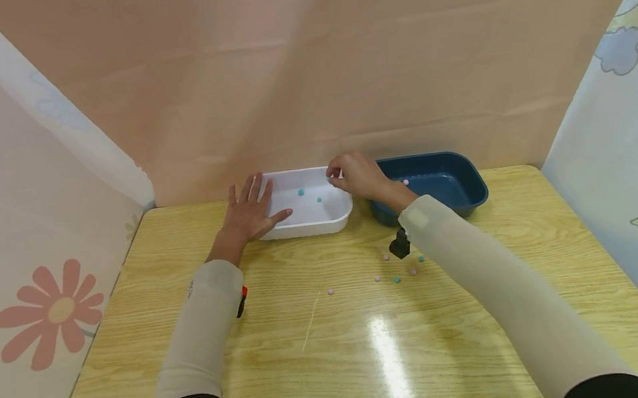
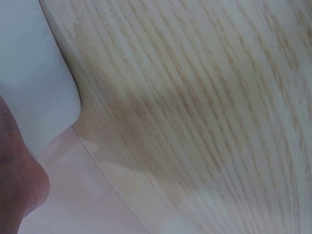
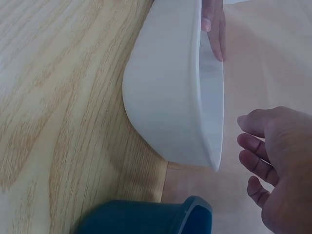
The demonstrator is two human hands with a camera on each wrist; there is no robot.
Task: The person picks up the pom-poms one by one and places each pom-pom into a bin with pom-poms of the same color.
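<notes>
At the back of the wooden table (image 1: 289, 337) sits a white tray (image 1: 311, 219); think of it as the middle of a clock. The left hand (image 1: 251, 214) is at nine o'clock. Its fingers are straight and spread wide, and it rests on that end of the tray. The right hand (image 1: 357, 175) is at two o'clock, over the other end. Its fingers are bent down, and the tips pinch a tiny blue-green bead (image 1: 329, 177). The right wrist view shows the curled fingers, but the bead is hidden there.

Inside the tray lie two small teal balls (image 1: 301, 192), near each other. A dark blue tub (image 1: 457, 184) is at three o'clock, just beside the tray and partly behind the right arm. One pink ball (image 1: 406, 182) shows in the tub, close to that arm.

On the table, a lone pale pink ball (image 1: 331, 291) is at six o'clock. Between four and five o'clock are five more little balls (image 1: 397, 279), three pink and two blue or green, all a bit apart.

A plain brown wall (image 1: 301, 60) is at twelve o'clock. A red flower picture (image 1: 61, 310) is between eight and nine.
</notes>
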